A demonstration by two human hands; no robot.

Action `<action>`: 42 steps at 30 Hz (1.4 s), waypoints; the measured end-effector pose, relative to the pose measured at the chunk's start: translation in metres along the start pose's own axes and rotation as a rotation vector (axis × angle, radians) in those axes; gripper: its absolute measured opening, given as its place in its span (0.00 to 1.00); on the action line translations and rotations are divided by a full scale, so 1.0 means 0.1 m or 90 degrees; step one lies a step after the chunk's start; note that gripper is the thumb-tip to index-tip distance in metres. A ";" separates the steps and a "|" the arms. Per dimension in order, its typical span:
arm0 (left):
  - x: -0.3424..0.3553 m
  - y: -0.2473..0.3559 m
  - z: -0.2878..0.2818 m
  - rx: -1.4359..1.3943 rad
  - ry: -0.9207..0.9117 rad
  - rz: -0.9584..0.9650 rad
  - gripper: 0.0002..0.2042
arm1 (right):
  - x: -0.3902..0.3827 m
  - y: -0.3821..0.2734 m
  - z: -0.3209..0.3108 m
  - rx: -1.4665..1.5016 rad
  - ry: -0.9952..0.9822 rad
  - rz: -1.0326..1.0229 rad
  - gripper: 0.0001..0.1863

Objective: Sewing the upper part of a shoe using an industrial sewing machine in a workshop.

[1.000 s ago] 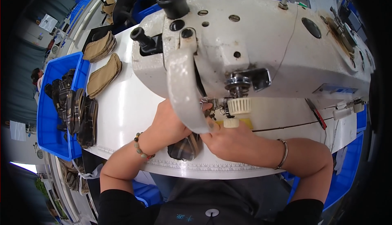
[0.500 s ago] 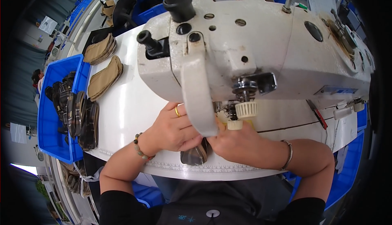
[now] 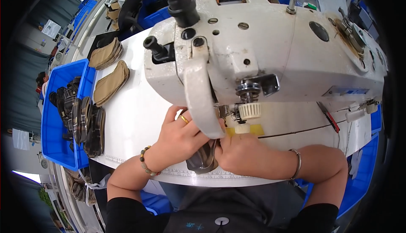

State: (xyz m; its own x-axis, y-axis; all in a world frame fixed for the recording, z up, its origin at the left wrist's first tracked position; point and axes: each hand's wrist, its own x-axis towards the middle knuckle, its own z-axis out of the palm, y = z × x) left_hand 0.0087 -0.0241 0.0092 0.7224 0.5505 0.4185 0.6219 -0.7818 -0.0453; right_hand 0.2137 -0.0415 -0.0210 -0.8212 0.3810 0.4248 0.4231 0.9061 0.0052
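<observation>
A dark brown fabric piece point(image 3: 200, 161) with a lighter trimmed edge lies at the front of the sewing machine point(image 3: 237, 46), on the white table. My left hand point(image 3: 177, 137) presses on its left side, fingers bent and reaching under the machine head. My right hand point(image 3: 241, 151) is closed at its right edge, just before the needle area. The curved white lever point(image 3: 199, 97) hides some fingertips and the upper part of the fabric. A yellow plate point(image 3: 256, 129) shows beyond my right knuckles.
Left of the machine stands a blue bin point(image 3: 63, 148) with several dark plaid fabric pieces point(image 3: 86, 125). Two stacks of tan fabric pieces point(image 3: 111, 82) lie behind it on the table point(image 3: 131, 118). A red-handled tool point(image 3: 330, 121) rests to the right. Another blue bin point(image 3: 359, 186) is at the right.
The fabric piece has turned slightly and more of it shows between my hands. My right fingers have drawn off the yellow plate a little. The whole view has shifted slightly.
</observation>
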 end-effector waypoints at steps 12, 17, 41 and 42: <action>-0.01 0.10 0.06 -0.014 -0.056 0.042 0.09 | -0.07 -0.31 -0.09 -0.117 -0.045 -0.018 0.11; 0.03 0.08 0.06 -0.037 -0.025 0.081 0.10 | -0.07 -0.32 -0.08 -0.113 -0.053 -0.021 0.15; -0.06 0.18 0.05 -0.069 -0.068 -0.058 0.13 | -0.06 -0.25 -0.09 -0.152 -0.038 -0.028 0.11; -0.07 0.17 0.07 -0.084 -0.068 -0.061 0.13 | -0.06 -0.25 -0.08 -0.151 -0.038 -0.030 0.11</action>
State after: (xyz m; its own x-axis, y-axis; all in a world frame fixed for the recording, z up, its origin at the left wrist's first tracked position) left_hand 0.0163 -0.0396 -0.0007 0.6943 0.6462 0.3168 0.6493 -0.7523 0.1117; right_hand 0.2110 -0.0679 -0.0162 -0.8600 0.3564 0.3653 0.4568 0.8567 0.2395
